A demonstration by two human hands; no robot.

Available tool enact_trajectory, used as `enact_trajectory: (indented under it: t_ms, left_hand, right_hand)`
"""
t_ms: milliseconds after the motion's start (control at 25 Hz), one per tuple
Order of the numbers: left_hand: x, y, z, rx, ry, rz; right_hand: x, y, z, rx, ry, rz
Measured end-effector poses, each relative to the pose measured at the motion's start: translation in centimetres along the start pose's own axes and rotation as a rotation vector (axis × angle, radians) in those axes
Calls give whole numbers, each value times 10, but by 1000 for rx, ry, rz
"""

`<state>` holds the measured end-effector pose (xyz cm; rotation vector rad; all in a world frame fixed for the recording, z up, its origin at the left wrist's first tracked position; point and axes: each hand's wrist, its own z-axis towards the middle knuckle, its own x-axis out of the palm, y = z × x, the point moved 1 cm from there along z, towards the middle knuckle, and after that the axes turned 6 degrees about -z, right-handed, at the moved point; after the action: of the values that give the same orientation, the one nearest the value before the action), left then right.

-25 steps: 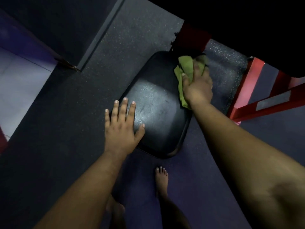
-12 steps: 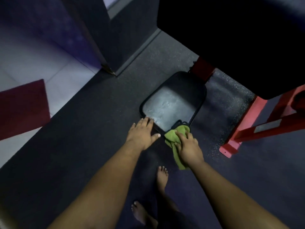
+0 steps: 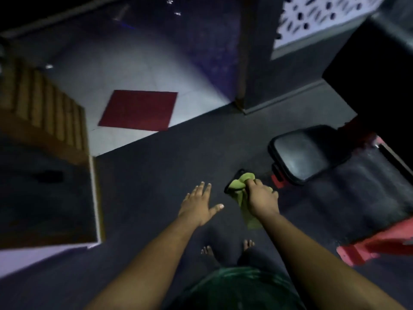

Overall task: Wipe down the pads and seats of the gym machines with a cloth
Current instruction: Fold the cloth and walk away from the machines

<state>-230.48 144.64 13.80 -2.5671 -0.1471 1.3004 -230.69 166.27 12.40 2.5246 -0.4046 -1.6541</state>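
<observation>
A: Status of the cloth [image 3: 242, 191]?

B: Lower centre, bunched in the clenched right hand [image 3: 261, 199]; left hand [image 3: 199, 206] was spread, holding nothing.

A: Risk?

B: Its dangling tail could snag, leaving the seat [image 3: 308, 153] at right unwiped.

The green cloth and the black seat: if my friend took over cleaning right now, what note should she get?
Right hand: grips the green cloth, bunched against a small dark pad near the floor, just left of the seat.
Left hand: open, fingers spread, holding nothing, hovering over the dark floor mat.
Black seat: on the red machine frame, to the right of both hands; neither hand touches it.
Done: cannot be judged from this view; the seat top looks shiny.
Left: finish the small pad, then the big dark pad above the seat and any other machines.
</observation>
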Motion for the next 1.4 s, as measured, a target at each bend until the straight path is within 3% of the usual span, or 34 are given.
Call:
enact_trajectory:
  t_ms: [360,600,960,1400]
  left_hand:
    - [33,55,-199,-594,-483,-391]
    - [121,34,-355,-941,-620,-538]
    - [266,-8,-562,-1325,-837,-683]
    - [430,-46,-799,-1612,-897,-744]
  right_hand:
    - [-12,141,-66,-827,-85,-167]
    - [13,194,-186,-1208,-63,-196]
    - [92,236,-414,-1615,58,-253]
    - [207,221,-712,-1954,201,-340]
